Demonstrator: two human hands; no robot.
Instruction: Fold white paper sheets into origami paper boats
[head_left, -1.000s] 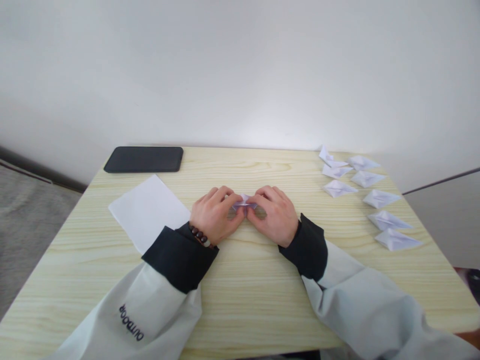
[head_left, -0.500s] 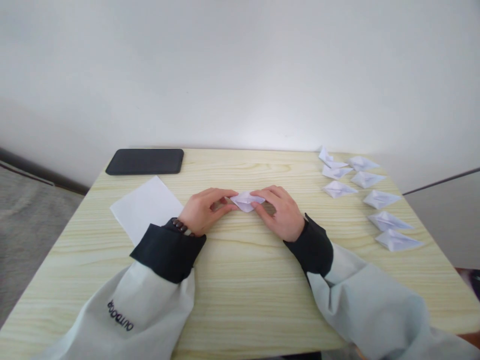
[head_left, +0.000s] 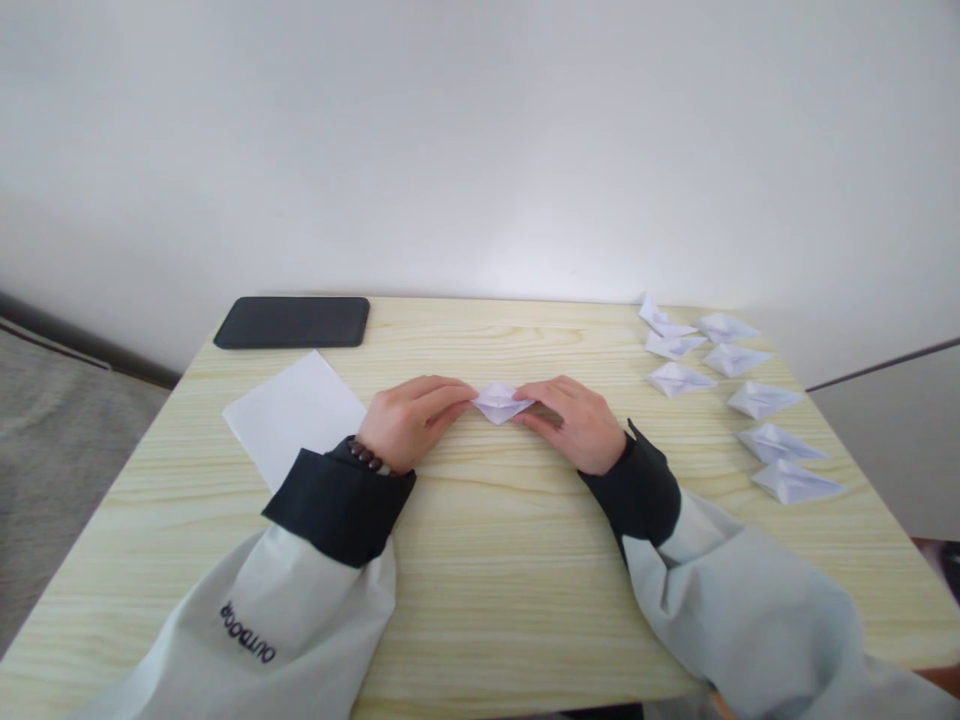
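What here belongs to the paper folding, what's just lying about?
Belongs:
folded paper piece between left hand and right hand
similar folded pieces at right, likely
white paper at left, likely

Not involved:
dark slab, probably a phone
bead bracelet (worn)

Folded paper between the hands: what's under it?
The table shows in front of and beyond the folded paper; directly beneath, the view is covered, so I can't tell.
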